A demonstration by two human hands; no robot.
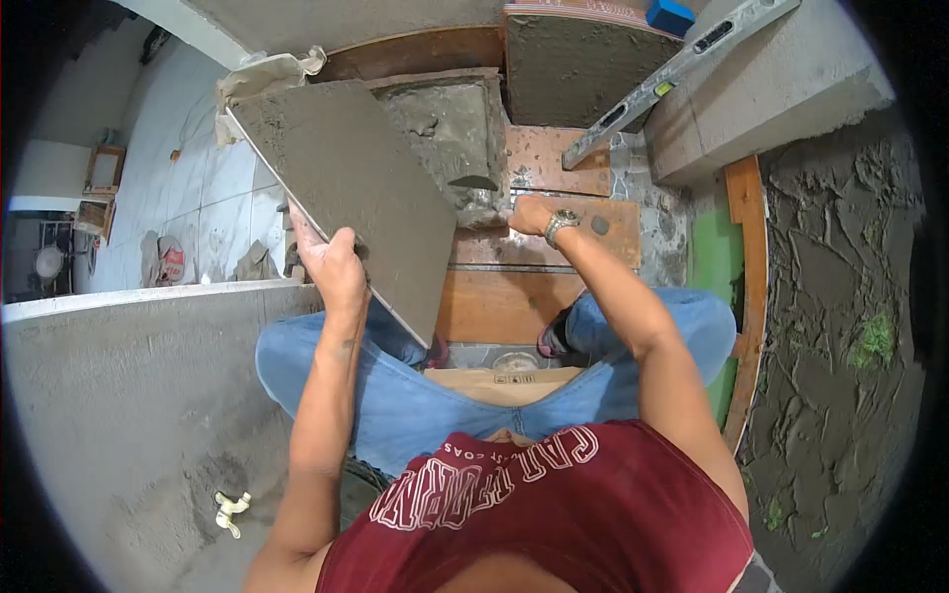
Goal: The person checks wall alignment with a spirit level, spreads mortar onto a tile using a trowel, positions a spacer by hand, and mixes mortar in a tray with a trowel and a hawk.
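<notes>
Grey mortar coats the low wall (pixel 148 385) that runs nearer you and left of the mortar tray (pixel 497 124); white floor tiles (pixel 213 198) spread past it, farther left of the tray. You have one tray, with wet grey mix inside. Your left hand (pixel 334 269) grips one large tile (pixel 361 168) by its edge, thumb on the coated face and fingers behind; the tile is tilted and hides the tray's left part. Your right hand (pixel 532 215), with one wristwatch (pixel 560 225) on the wrist, is at the tray's near right corner, fingers curled tight; you cannot tell from this view what they grip. One dark blade (pixel 473 183) shows near that corner. Three reddish-brown boards (pixel 509 304) lie right of the tray and on your side of it. One second tile (pixel 588 69), also coated, stands right of the tray's far end, with one blue block (pixel 670 17) by its top corner. One spirit level (pixel 682 79) slants upward, right of the tray. One yellowish tap (pixel 231 514) is well apart from the tray, nearer you and left.
</notes>
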